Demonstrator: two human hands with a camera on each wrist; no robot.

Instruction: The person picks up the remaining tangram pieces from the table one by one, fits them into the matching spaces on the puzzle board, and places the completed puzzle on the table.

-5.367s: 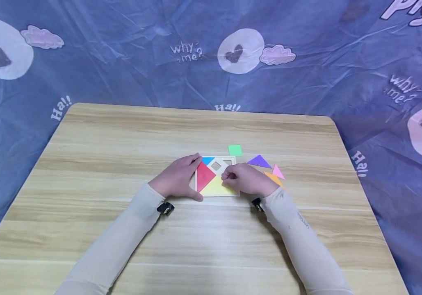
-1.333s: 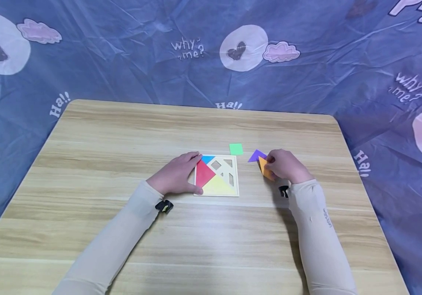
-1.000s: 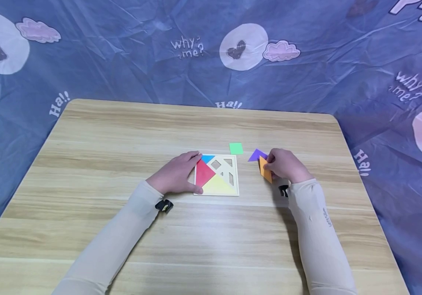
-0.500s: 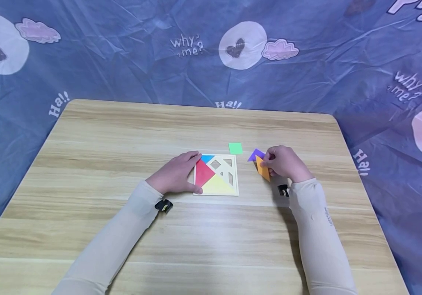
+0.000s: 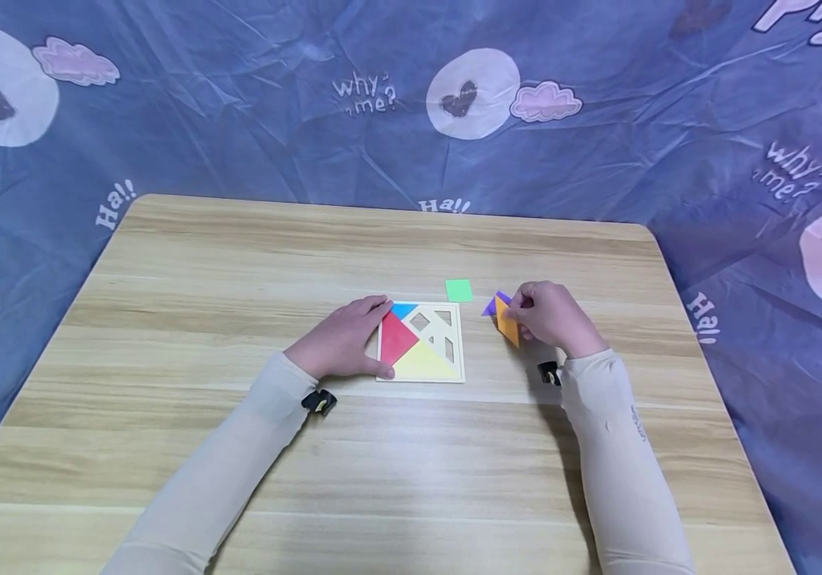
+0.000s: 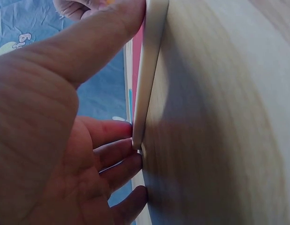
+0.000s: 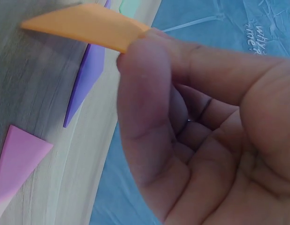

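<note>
My left hand (image 5: 342,339) holds the pale tangram tray (image 5: 463,363) at its left side, thumb at the near corner and fingers at the far one. Inside the tray lie a red triangle (image 5: 398,339), a yellow triangle (image 5: 425,364) and a blue triangle (image 5: 403,310). To the right of it, my right hand (image 5: 554,318) pinches an orange parallelogram (image 5: 506,325) between thumb and index finger, tilted above the tabletop. Partly behind that piece lies a purple triangle (image 7: 86,84). A pink triangle (image 7: 20,161) shows in the right wrist view; the right hand covers it in the head view.
A green square (image 5: 458,291) lies just beyond the tray's far right corner. Cut-out holes show in the tray's bare right part. Behind the wooden table (image 5: 238,263) hangs a blue printed cloth (image 5: 252,104).
Earliest, my right hand was over the tray and the orange piece lay on the table. It has since picked that piece up, and lately shifted it slightly left. My left hand stays put.
</note>
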